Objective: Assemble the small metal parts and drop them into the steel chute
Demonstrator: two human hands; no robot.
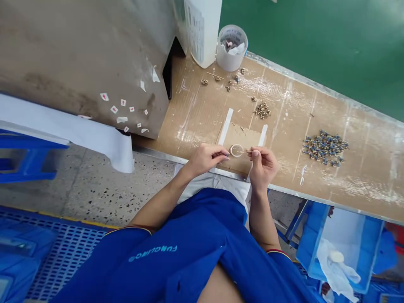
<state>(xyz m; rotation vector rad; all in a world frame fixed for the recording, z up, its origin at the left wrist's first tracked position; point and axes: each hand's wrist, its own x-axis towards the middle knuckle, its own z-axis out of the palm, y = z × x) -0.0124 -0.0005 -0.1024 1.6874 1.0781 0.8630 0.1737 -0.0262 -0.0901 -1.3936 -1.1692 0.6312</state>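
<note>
My right hand pinches a thin wooden stick between thumb and fingers. The stick's tip reaches into a small round dish with a white rim, which lies on a piece of cardboard. Left of the dish, my left hand has its thumb and fingertips pressed together. Whatever is between those fingertips is too small to make out. Beyond the dish, a few tiny metal bits lie on the cardboard, between two white tape strips.
Small metal parts form a pile beyond my hands and a larger blue-and-gold pile to the right. A white bottle and a round tub stand at the back. A large grey-brown box fills the left.
</note>
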